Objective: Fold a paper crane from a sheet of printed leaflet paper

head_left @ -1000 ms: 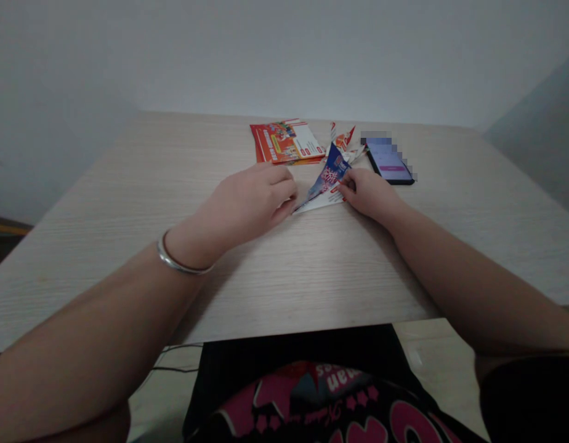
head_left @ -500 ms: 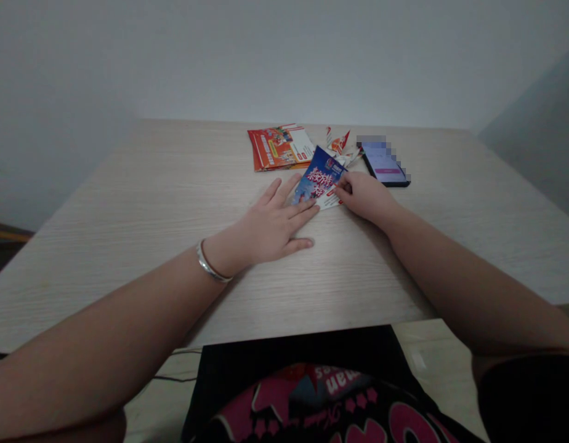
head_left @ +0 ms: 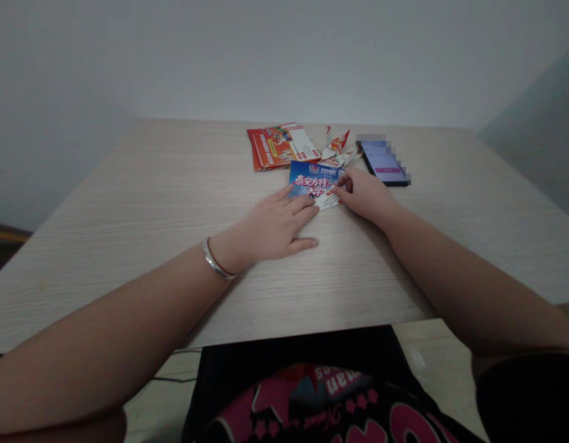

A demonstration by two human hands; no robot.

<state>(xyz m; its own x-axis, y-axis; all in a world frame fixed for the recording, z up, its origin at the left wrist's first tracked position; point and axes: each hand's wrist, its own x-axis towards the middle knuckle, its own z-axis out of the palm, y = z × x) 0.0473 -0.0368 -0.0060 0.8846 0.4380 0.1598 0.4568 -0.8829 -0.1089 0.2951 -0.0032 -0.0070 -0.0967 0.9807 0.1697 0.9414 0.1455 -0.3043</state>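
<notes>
A blue printed paper sheet (head_left: pixel 313 179) with red and white lettering lies flat on the light wooden table (head_left: pixel 150 203). My left hand (head_left: pixel 278 224) rests palm down, fingers stretched out, with its fingertips pressing the sheet's near left part. My right hand (head_left: pixel 365 194) has its fingers curled and pinches the sheet's right edge. A silver bangle (head_left: pixel 213 261) circles my left wrist.
Behind the sheet lie a stack of orange-red leaflets (head_left: pixel 278 146) and a small folded paper figure (head_left: pixel 337 147). A phone (head_left: pixel 383 163) with a lit screen lies to the right of them. A white wall stands beyond the table's far edge.
The folded blue paper has been laid flat and turned square. My left hand went from a closed grip to lying flat with fingers spread on the sheet. My right hand stayed at its right edge.
</notes>
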